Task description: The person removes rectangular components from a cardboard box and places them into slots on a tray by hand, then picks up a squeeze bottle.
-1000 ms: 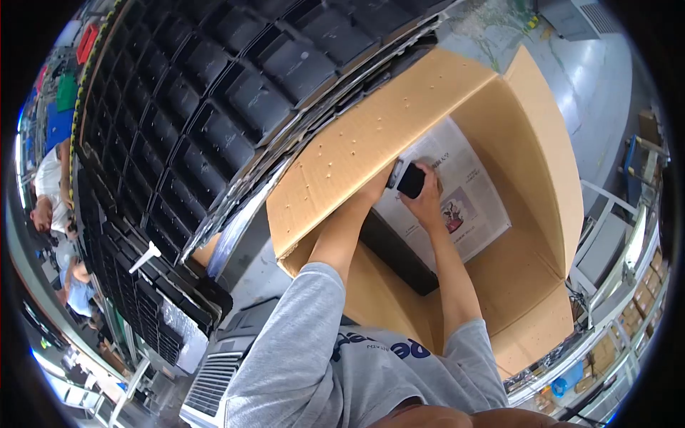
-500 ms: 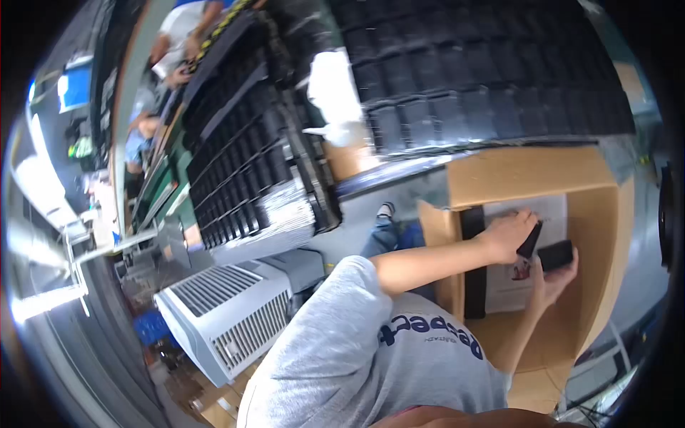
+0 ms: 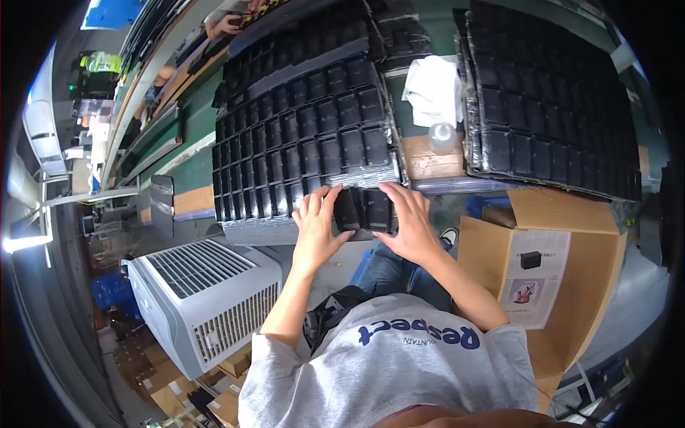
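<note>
My left hand (image 3: 319,227) is closed on a small black block (image 3: 347,212), thumb below and fingers above. Beside it, my right hand (image 3: 408,224) grips a second black block (image 3: 377,211). Both blocks are held upright side by side at the front edge of a stack of black compartment trays (image 3: 307,135). At the right stands an open cardboard box (image 3: 592,285). Inside it a printed newspaper sheet (image 3: 553,285) lies with one black block (image 3: 530,260) on it.
A second tray stack (image 3: 549,100) stands at the right of the bench. Between the stacks are a white cloth (image 3: 432,89) and a clear bottle (image 3: 442,135). A grey air cooler (image 3: 207,285) is at the left. Another person's hand (image 3: 227,26) shows at the top.
My hands have come out of the cardboard box with black blocks and moved left to the tray stack. The view has turned towards the bench.
</note>
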A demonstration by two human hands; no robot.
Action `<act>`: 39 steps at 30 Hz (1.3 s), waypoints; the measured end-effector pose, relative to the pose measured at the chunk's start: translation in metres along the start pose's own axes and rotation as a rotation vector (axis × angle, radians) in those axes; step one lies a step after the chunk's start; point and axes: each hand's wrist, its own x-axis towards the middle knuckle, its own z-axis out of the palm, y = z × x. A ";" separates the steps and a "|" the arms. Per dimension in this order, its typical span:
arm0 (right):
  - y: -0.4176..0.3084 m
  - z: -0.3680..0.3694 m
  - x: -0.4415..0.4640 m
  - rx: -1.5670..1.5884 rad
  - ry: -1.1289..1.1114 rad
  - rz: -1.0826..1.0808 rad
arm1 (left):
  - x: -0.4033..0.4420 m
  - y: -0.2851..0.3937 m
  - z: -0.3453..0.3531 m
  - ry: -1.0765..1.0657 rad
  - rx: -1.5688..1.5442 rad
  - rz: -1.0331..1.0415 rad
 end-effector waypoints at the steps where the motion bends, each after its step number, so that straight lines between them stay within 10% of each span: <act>1: -0.002 0.008 0.008 -0.007 -0.007 -0.003 | 0.002 -0.007 -0.001 0.004 -0.008 -0.004; 10: -0.025 0.008 0.003 -0.156 0.147 -0.014 | 0.005 -0.015 0.009 0.081 0.007 0.004; 13: -0.012 -0.064 -0.053 -0.237 0.488 -0.064 | 0.009 -0.005 0.014 0.083 -0.019 0.045; 17: 0.099 -0.144 -0.168 -0.332 1.093 0.500 | 0.017 -0.005 0.025 0.084 0.036 0.028; 25: 0.317 -0.111 -0.328 -0.642 0.582 1.090 | 0.004 0.010 0.016 0.145 0.014 0.094; 29: 0.386 -0.097 -0.364 -0.548 0.600 0.925 | -0.012 0.033 0.001 0.130 0.042 0.037; 34: 0.197 -0.145 -0.274 -0.566 0.905 0.770 | -0.018 0.092 -0.003 -0.066 -0.338 0.222; 35: 0.141 -0.149 -0.242 -0.160 1.014 0.758 | -0.016 0.099 0.002 -0.125 -0.436 0.304; 39: 0.020 -0.128 -0.160 -0.033 0.514 0.585 | -0.017 0.129 0.013 -0.258 -0.650 0.420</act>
